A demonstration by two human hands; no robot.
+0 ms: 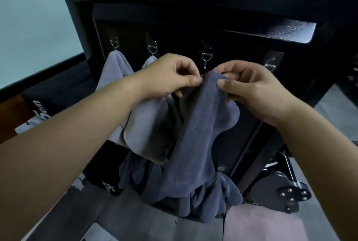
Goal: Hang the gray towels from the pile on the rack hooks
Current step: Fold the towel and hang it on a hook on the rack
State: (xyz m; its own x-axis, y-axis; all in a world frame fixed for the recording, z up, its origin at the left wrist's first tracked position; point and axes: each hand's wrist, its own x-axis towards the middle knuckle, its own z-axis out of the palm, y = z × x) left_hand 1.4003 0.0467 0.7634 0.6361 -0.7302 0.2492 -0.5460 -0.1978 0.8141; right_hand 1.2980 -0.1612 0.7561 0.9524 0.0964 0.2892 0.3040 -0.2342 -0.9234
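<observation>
"Gray pile (180, 188) at six o'clock: more to go?"
"Yes: left hand (170, 75) and right hand (249, 86) pinch one towel (195, 124) by its top, centre (loop unseen). Two hung towels (116, 70) at ten; third hook (206, 55) at twelve, fourth hook (270, 63) at two, both bare."

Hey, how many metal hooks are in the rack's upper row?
4. Left to right: first hook and second hook are occupied; third hook and fourth hook are bare. More may sit out of view.
</observation>
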